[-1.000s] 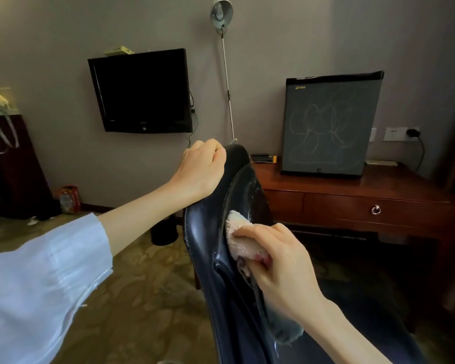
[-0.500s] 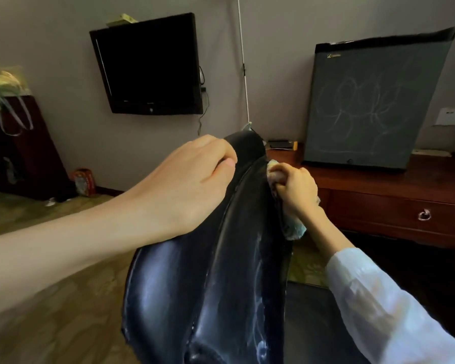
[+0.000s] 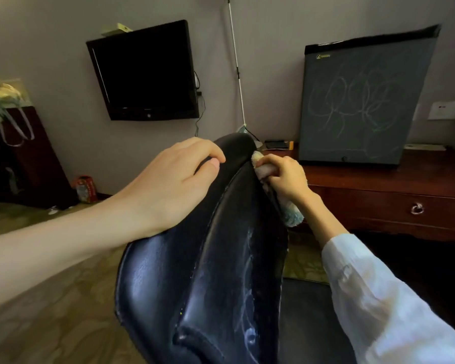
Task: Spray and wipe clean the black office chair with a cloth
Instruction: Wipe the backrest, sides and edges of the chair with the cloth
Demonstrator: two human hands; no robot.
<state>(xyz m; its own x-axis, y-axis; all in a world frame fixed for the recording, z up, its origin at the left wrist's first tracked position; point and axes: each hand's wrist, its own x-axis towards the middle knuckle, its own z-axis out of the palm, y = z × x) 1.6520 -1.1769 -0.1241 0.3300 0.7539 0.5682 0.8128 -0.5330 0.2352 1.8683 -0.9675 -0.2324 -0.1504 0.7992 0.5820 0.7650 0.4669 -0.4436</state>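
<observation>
The black office chair (image 3: 208, 258) backrest stands between both hands: left hand (image 3: 174, 179) clamps its top, right hand (image 3: 284, 177) pinches the cloth (image 3: 263, 169) against its edge. Pressing hard could swivel the chair away.

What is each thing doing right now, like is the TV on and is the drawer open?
TV: off, screen dark.
drawer: shut.
mini fridge: door shut, scribbled on.
chair: shiny, with wet streaks.
cloth: bunched, pressed against chair's edge.
left hand: grips chair's top.
right hand: holds the cloth.
</observation>
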